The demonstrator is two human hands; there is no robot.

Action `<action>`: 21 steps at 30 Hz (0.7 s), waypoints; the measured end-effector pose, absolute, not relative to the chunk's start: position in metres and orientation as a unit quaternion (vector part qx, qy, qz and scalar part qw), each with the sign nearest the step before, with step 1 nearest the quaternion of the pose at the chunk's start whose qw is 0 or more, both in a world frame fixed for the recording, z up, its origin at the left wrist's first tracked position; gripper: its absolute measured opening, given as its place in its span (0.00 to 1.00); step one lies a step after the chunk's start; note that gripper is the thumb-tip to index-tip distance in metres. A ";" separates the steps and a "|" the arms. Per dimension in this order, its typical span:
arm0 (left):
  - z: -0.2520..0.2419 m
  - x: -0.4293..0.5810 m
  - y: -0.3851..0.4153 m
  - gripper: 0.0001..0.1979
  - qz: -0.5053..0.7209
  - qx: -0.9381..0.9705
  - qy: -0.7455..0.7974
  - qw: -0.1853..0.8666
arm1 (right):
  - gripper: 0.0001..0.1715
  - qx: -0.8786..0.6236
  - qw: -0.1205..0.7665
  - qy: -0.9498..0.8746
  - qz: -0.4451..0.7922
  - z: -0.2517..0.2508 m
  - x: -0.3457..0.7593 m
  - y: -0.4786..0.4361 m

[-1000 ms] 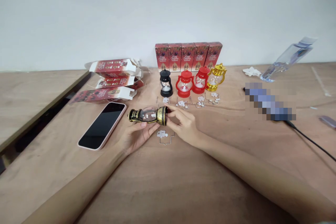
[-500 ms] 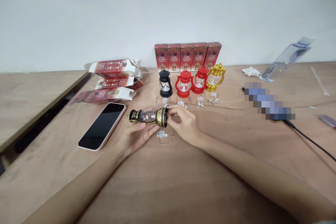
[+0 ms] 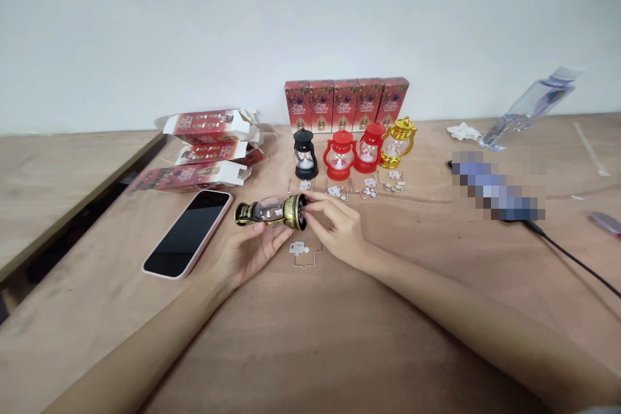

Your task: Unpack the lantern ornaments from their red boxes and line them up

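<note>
Left grip (image 3: 252, 251) holds a bronze-and-clear plastic lantern (image 3: 270, 211); right grip (image 3: 337, 226) meets its base (image 3: 294, 212), closure unclear. Likely light, stiff: hold there.

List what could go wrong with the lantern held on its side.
The bronze lantern rests sideways in the left hand, so it might slip if the right hand pushes hard at its base end.

A drop could scatter the white pieces lying on the table just below.

The phone lies close beside the left hand, so a wide swing might knock it.
</note>
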State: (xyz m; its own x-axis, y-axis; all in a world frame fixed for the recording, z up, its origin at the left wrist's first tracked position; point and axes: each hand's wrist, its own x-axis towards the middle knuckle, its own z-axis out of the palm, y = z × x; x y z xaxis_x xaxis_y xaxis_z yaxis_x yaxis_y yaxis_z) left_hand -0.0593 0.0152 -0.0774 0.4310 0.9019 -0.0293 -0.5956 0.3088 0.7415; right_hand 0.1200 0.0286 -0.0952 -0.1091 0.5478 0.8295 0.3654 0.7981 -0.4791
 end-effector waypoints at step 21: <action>-0.080 -0.060 0.015 0.20 0.471 0.356 0.244 0.769 | 0.02 -0.315 0.552 -0.762 0.127 -0.097 0.124 0.034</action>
State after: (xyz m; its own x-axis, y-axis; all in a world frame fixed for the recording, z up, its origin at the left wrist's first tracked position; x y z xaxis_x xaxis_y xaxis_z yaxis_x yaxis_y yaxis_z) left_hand -0.0605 0.0147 -0.0804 0.4362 0.8990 -0.0398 -0.5506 0.3016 0.7784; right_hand 0.1236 0.0338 -0.0970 -0.1931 0.6194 0.7610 0.3390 0.7699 -0.5407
